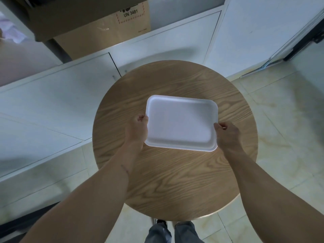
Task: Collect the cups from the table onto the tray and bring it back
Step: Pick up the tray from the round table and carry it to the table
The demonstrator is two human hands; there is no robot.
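Observation:
A white rectangular tray (181,122) is over the middle of a round wooden table (173,181); whether it rests on the wood or is held just above it I cannot tell. My left hand (138,130) grips the tray's left edge. My right hand (228,135) grips its right edge near the front corner. The tray holds nothing. No cups are in view.
White low cabinets (57,102) run along the left and behind the table. A cardboard box (112,27) marked UN 3481 stands at the back. Pale tiled floor (284,120) lies to the right. My legs and shoes (168,230) show below the table's near edge.

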